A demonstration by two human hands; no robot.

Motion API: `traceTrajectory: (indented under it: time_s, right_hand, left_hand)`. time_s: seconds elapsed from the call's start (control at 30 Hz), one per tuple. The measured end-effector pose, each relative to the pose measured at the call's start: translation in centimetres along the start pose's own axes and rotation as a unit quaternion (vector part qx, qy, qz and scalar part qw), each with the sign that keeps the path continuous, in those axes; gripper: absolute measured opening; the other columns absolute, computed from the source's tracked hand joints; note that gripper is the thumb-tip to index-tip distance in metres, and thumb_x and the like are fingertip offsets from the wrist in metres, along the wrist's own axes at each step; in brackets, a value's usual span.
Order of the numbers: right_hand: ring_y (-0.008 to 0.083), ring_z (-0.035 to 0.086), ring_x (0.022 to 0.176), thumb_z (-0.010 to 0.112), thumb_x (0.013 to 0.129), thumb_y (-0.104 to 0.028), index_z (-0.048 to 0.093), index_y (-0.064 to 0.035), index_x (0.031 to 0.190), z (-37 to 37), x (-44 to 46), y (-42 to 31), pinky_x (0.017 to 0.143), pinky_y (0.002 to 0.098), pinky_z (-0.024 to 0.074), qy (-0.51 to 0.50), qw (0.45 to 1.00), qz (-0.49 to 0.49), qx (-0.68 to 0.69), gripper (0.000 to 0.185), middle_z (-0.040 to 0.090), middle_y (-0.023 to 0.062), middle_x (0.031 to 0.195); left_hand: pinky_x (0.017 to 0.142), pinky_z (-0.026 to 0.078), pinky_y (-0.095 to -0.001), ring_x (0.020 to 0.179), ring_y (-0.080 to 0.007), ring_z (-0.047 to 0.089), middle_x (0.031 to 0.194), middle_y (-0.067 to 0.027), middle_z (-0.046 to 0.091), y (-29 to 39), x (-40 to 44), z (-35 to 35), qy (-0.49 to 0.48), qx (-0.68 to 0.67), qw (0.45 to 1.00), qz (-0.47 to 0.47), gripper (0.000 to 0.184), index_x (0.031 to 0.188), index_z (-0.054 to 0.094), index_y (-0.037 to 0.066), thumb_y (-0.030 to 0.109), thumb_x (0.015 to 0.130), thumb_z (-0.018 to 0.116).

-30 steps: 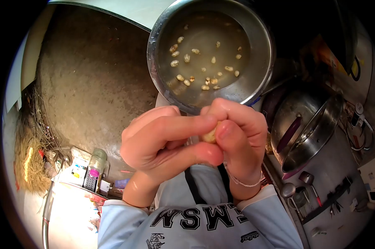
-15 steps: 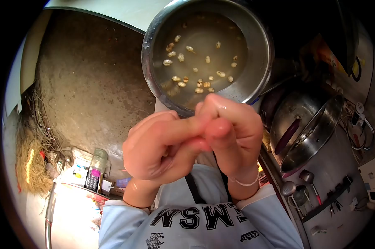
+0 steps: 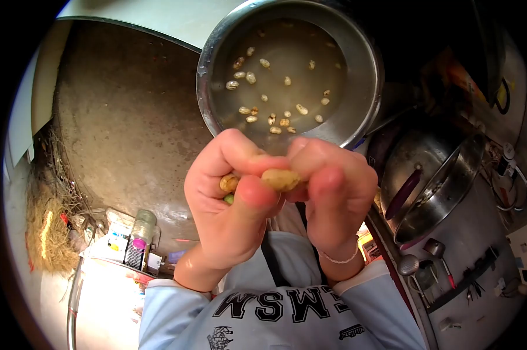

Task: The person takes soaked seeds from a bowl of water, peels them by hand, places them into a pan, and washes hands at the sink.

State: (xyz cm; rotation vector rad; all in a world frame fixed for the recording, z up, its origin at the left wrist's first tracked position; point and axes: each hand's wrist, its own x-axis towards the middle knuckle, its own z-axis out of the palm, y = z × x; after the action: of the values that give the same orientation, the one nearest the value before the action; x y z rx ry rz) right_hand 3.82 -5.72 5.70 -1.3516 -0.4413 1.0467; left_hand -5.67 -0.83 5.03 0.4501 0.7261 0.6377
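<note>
My left hand [image 3: 228, 198] pinches a yellowish-brown peanut [image 3: 281, 179] between thumb and index finger. Curled in its other fingers are a second brownish peanut [image 3: 229, 184] and a small green piece [image 3: 229, 199], mostly hidden. My right hand [image 3: 339, 189] is closed, its fingertips meeting the right end of the pinched peanut. Both hands are held in front of my chest, just short of a metal basin [image 3: 202, 87] of cloudy water, where several pale peanuts [image 3: 251, 77] float.
To the right, a metal wok or pan [image 3: 444, 192] sits by a ladle [image 3: 434, 248] and a skimmer [image 3: 408, 265]. A jar with a pink lid [image 3: 141, 230] stands at the lower left, near a straw bundle [image 3: 53, 239]. Concrete floor [image 3: 129, 105] lies left of the basin.
My left hand has turned and opened out toward the camera, bringing the peanuts and green piece into view. My right hand has shifted slightly right. The floating peanuts have drifted a little.
</note>
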Motion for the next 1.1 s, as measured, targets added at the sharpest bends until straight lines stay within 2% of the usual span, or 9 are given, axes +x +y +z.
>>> traceTrajectory:
  time_s: [0.07,0.2,0.37,0.63,0.8,0.87,0.93,1.0,1.1]
  right_hand:
    - [0.0142,0.037,0.04,0.054,0.079,-0.025,0.044,-0.0018,0.056,-0.1,0.0,-0.1,0.038,0.0244,0.0285,-0.027,0.986,-0.087,-0.142,0.034,0.04,0.0063,0.049]
    - [0.0164,0.037,0.039,0.058,0.076,-0.019,0.044,-0.0013,0.054,-0.3,0.1,-0.5,0.037,0.0255,0.0276,-0.025,0.983,-0.099,-0.154,0.031,0.038,0.0068,0.047]
    - [0.0126,0.039,0.039,0.049,0.078,-0.008,0.052,0.0019,0.059,-0.2,0.2,-1.1,0.038,0.0239,0.029,-0.004,0.998,0.03,-0.047,0.021,0.043,0.0068,0.046]
    - [0.0082,0.041,0.042,0.044,0.082,-0.009,0.055,0.0031,0.064,-0.3,0.1,-1.4,0.04,0.0223,0.0309,-0.006,0.994,0.112,0.013,0.024,0.045,0.0053,0.048]
    - [0.0077,0.04,0.043,0.045,0.082,-0.01,0.055,0.0027,0.068,0.0,0.4,-0.6,0.04,0.0218,0.0302,-0.021,0.998,0.047,-0.029,0.022,0.045,0.0056,0.049]
    - [0.0091,0.043,0.045,0.045,0.083,-0.011,0.056,0.0028,0.07,-0.4,0.5,-0.7,0.041,0.022,0.0326,-0.09,0.991,0.029,-0.097,0.022,0.047,0.0067,0.052]
    - [0.009,0.045,0.046,0.045,0.083,-0.011,0.056,0.003,0.071,-0.4,0.5,-0.8,0.042,0.0217,0.034,-0.083,0.992,0.005,-0.092,0.022,0.049,0.0072,0.053]
    - [0.0089,0.047,0.048,0.045,0.083,-0.012,0.056,0.0032,0.072,-0.1,0.5,-0.7,0.043,0.0214,0.0355,-0.077,0.993,-0.021,-0.086,0.022,0.051,0.0077,0.055]
    - [0.009,0.05,0.05,0.045,0.084,-0.014,0.056,0.0036,0.073,0.4,-0.3,-0.9,0.045,0.021,0.0376,-0.022,0.997,0.005,-0.07,0.024,0.053,0.0085,0.057]
  left_hand:
    - [0.051,0.034,-0.0149,0.058,-0.0021,0.044,0.067,-0.003,0.053,-0.2,0.0,0.4,0.018,0.011,1.0,0.01,0.028,0.078,0.048,0.0,0.025,0.075,0.062]
    - [0.049,0.033,-0.0153,0.055,-0.0025,0.043,0.065,-0.003,0.052,-0.5,-0.2,0.1,-0.002,0.05,0.998,0.039,0.025,0.074,0.046,0.001,0.021,0.076,0.061]
    - [0.049,0.034,-0.0159,0.055,-0.0048,0.046,0.065,-0.0041,0.052,-0.4,0.3,-0.1,-0.046,0.087,0.993,0.058,0.022,0.075,0.044,0.001,0.018,0.077,0.059]
    - [0.053,0.041,-0.0178,0.058,-0.0098,0.053,0.069,-0.0068,0.054,0.2,0.8,0.3,-0.066,0.054,0.995,0.044,0.029,0.087,0.045,-0.005,0.021,0.08,0.055]
    - [0.052,0.038,-0.0155,0.057,-0.0057,0.049,0.071,-0.0048,0.055,0.2,0.7,-1.1,-0.058,0.236,0.96,0.142,0.03,0.086,0.05,-0.004,0.024,0.078,0.057]
    - [0.051,0.038,-0.0151,0.056,-0.005,0.049,0.069,-0.0039,0.055,0.3,0.7,-0.9,-0.045,0.271,0.947,0.166,0.029,0.085,0.052,-0.004,0.023,0.078,0.058]
    - [0.05,0.037,-0.0147,0.055,-0.0043,0.048,0.067,-0.0029,0.055,0.4,0.7,-0.9,-0.032,0.307,0.932,0.19,0.028,0.084,0.054,-0.003,0.023,0.077,0.059]
    - [0.047,0.038,-0.0152,0.054,-0.0045,0.049,0.063,-0.0025,0.055,0.8,0.8,-1.6,-0.093,0.393,0.887,0.222,0.026,0.085,0.055,-0.004,0.021,0.078,0.059]
    - [0.046,0.039,-0.0161,0.052,-0.0048,0.049,0.062,-0.003,0.055,0.7,0.6,-1.3,-0.079,0.391,0.893,0.208,0.024,0.084,0.055,-0.004,0.02,0.078,0.058]
